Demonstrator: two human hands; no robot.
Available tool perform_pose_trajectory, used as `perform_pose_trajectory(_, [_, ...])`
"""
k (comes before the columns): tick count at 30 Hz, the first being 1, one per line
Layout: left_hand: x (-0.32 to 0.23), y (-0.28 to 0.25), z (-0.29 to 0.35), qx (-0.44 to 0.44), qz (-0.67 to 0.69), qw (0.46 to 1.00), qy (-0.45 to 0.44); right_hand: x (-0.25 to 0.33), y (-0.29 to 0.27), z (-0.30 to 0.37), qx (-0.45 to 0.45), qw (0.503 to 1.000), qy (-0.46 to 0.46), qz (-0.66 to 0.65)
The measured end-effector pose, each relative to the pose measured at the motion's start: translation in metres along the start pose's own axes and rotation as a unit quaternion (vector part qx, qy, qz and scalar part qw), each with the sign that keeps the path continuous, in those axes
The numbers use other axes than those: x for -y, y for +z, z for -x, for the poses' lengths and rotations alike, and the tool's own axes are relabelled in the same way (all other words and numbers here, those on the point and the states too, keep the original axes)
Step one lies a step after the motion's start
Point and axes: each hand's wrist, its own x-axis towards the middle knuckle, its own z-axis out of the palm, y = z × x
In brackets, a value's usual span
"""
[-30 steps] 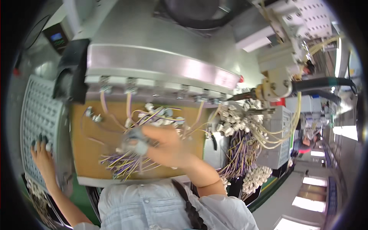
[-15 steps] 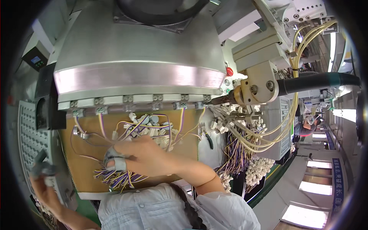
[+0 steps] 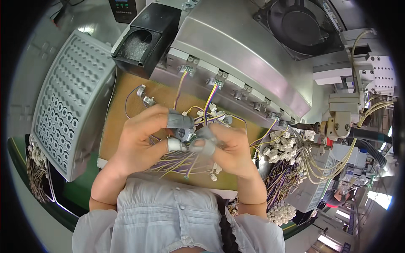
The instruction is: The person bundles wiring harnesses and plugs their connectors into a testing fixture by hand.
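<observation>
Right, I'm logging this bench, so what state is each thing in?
Left hand: closed on the silver part
Silver part: in the left fingertips
Right hand: fingertips by that part, grip unclear
Grey tray: partly filled, round parts in its lower section
Black box: open-fronted, shiny bits inside
Wire bundle: loose, spread over the brown mat
Leftmost small board: at the metal rail, wires attached

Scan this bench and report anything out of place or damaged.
Nothing looks plainly damaged or spilled. Only the small metal parts seem stray: they lie at the upper left of the brown mat, apart from the loose wires near its front edge. That may be deliberate.
</observation>
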Motion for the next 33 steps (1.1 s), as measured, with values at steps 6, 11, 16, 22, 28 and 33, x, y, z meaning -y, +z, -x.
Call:
perform_pose_trajectory(6, [-0.003, 0.0, -0.002, 0.021, -0.115, 0.987, 0.111, 0.002, -0.007, -0.001, 0.06, 0.996, 0.058, -0.013])
perform_pose_trajectory(11, [-0.001, 0.001, -0.013, 0.025, -0.231, 0.945, 0.23, -0.02, -0.015, -0.004, 0.092, 0.961, 0.176, -0.192])
perform_pose_trajectory(16, [0.006, -0.007, -0.033, 0.128, -0.132, 0.967, 0.176, -0.025, -0.004, -0.001, 0.086, 0.957, 0.118, -0.251])
perform_pose_trajectory(22, [0.0, 0.004, 0.012, 0.164, -0.371, 0.882, 0.239, -0.019, -0.004, 0.005, -0.025, 0.966, 0.12, -0.229])
perform_pose_trajectory(28, [0.016, 0.037, 0.034, 0.162, -0.384, 0.789, 0.451, -0.018, 0.001, 0.005, -0.048, 0.948, 0.097, -0.301])
perform_pose_trajectory(33, [0.029, 0.007, 0.038, 0.062, -0.343, 0.866, 0.357, -0.024, -0.004, 0.021, -0.143, 0.918, 0.087, -0.361])
